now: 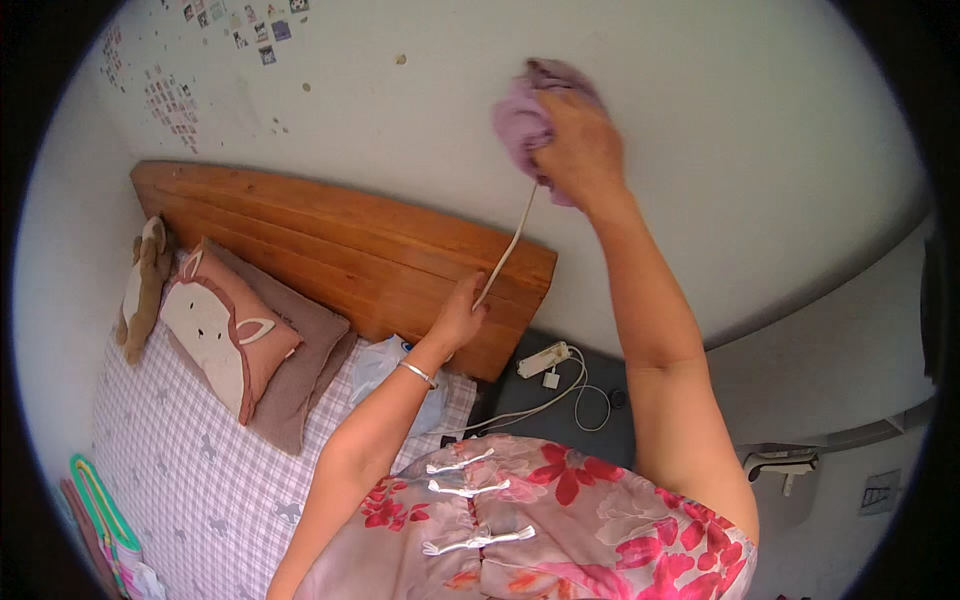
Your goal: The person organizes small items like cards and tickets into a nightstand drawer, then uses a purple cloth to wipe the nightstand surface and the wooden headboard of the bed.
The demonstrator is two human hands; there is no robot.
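Note:
Up against the white wall, my right hand grips a bunched purple cloth. A white cable stretches from the cloth down to my left hand, which is closed around it in front of the wooden headboard. Where the cable meets the cloth, the folds and my fingers hide it. A silver bangle is on my left wrist. My right hand looks slightly blurred.
Right of the bed, a dark nightstand bears a white power strip, a charger plug and loose cables. A fox-faced cushion, grey pillow, plush toy and plastic bag lie on the checked bed sheet.

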